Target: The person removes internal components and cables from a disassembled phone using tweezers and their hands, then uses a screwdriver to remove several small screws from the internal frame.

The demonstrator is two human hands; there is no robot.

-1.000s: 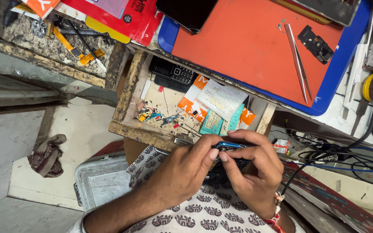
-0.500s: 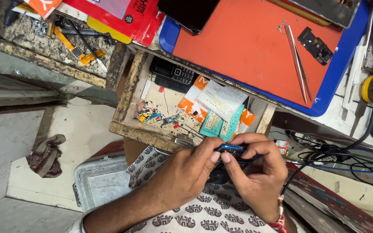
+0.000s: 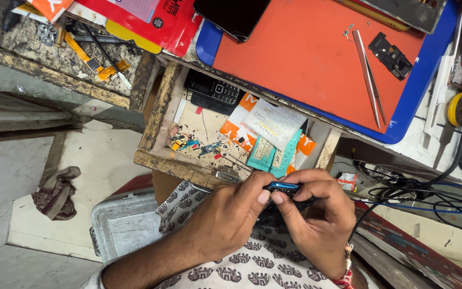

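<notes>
Low over the lap, the left hand [image 3: 225, 217] and right hand [image 3: 316, 219] meet on 1 small blue-edged device [image 3: 283, 187]. Its long axis runs left to right between them, both hands equally near. Fingers [image 3: 266, 197] of both hands are clamped on it, just below the open wooden drawer [image 3: 159, 115].

— How were your hands placed?
— My left hand [image 3: 225, 219] and right hand [image 3: 316, 219] met over my lap, thumbs pressed tip to tip, fingers curled inward.
— And the wrists?
— Both bent, forearms angled in from below.
</notes>
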